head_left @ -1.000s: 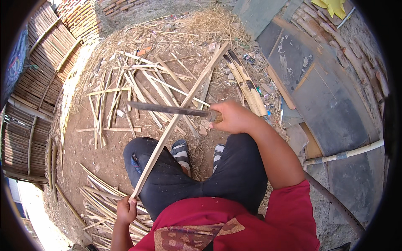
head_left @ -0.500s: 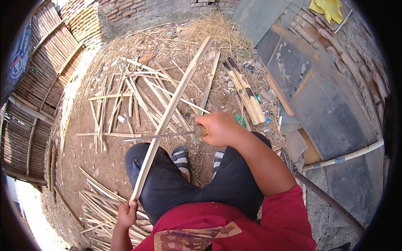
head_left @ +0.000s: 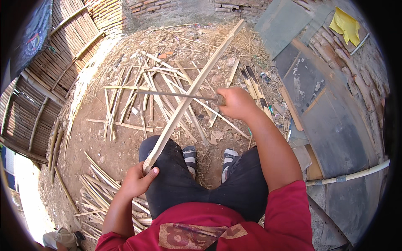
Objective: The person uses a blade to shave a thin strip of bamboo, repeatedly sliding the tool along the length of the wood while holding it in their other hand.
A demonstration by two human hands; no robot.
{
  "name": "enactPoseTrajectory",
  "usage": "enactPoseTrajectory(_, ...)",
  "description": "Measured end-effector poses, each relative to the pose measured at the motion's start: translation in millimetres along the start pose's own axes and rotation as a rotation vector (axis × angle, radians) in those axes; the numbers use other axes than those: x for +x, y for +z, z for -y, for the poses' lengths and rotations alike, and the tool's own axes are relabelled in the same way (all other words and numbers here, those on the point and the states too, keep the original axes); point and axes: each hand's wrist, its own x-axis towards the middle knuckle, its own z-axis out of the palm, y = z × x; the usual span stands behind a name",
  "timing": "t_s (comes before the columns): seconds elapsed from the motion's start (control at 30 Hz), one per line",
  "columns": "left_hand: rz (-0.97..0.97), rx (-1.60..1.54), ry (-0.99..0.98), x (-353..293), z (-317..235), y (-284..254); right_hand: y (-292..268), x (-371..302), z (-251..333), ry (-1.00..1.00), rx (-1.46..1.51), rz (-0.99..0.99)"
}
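Note:
My left hand (head_left: 136, 182) grips the near end of a long bamboo slat (head_left: 197, 85) that slants up and away to the right over my lap. My right hand (head_left: 236, 102) holds the handle of a long thin knife (head_left: 171, 94), whose blade lies across the slat, pointing left. Below are my dark trousers (head_left: 180, 184) and striped sandals (head_left: 190, 155).
Several split bamboo strips (head_left: 138, 96) lie scattered on the dirt ahead, and another pile (head_left: 98, 190) lies by my left side. A woven bamboo fence (head_left: 50, 75) runs along the left. Dark boards (head_left: 331, 113) and a pale pipe (head_left: 351, 175) are on the right; a brick wall (head_left: 167, 6) stands beyond.
The view has tilted up and my left hand has come higher into view. The right hand with the knife has moved up and away along the slat.

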Motion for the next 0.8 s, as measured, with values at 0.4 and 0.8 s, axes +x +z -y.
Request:
enactPoseTrajectory(0.4, -0.041, 0.272, -0.093, -39, 14, 18, 61, -17, -24, -0.011, 0.086, 0.117)
enactPoseTrajectory(0.8, -0.024, 0.271, -0.191, -50, 34, 11, 68, 0, -29, 0.187, 0.188, 0.238)
